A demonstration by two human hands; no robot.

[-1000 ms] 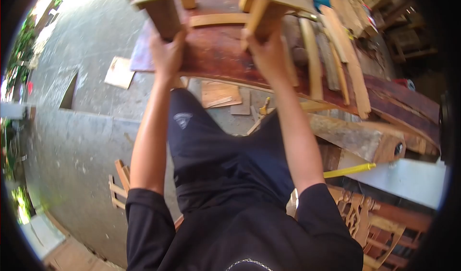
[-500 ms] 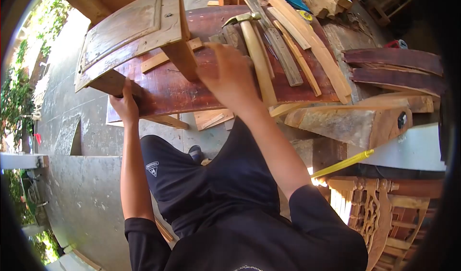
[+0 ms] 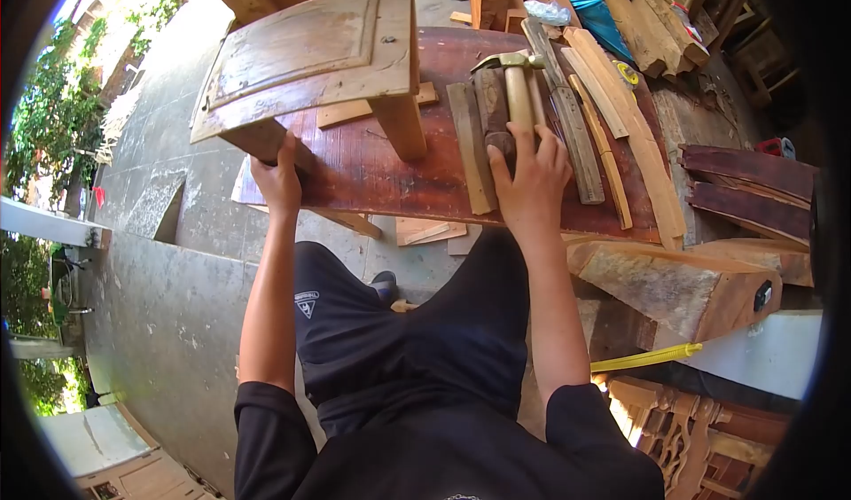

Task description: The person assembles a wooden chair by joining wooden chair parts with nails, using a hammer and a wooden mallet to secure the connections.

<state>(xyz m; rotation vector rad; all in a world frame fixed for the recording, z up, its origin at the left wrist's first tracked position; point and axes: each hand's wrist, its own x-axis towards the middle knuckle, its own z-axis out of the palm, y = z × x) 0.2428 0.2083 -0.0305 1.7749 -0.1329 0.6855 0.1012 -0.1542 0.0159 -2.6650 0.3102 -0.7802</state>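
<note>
A wooden piece with a framed panel face (image 3: pixel 292 43) and stubby legs stands at the left end of the dark red wooden board (image 3: pixel 355 181). My left hand (image 3: pixel 277 176) is closed around its near leg (image 3: pixel 266 140). On the right, my right hand (image 3: pixel 534 176) has its fingers over the wooden handle of a hammer (image 3: pixel 517 92), which lies with its metal head away from me. The lower handle is hidden under the hand. Just left of the hammer lie a dark rounded wooden piece (image 3: pixel 493 110) and a flat grey-brown strip (image 3: pixel 470 150).
Long wood strips (image 3: pixel 620 119) lie right of the hammer, with a yellow tape measure (image 3: pixel 627 73) beside them. Dark curved slats (image 3: pixel 749 181) and a heavy timber block (image 3: pixel 678 283) sit at the right. A yellow tube (image 3: pixel 651 356) and carved woodwork (image 3: pixel 683 429) are lower right.
My right hand has moved from beside the panelled piece rightward onto the hammer handle. My left hand keeps hold of the leg. The whole view has shifted.
</note>
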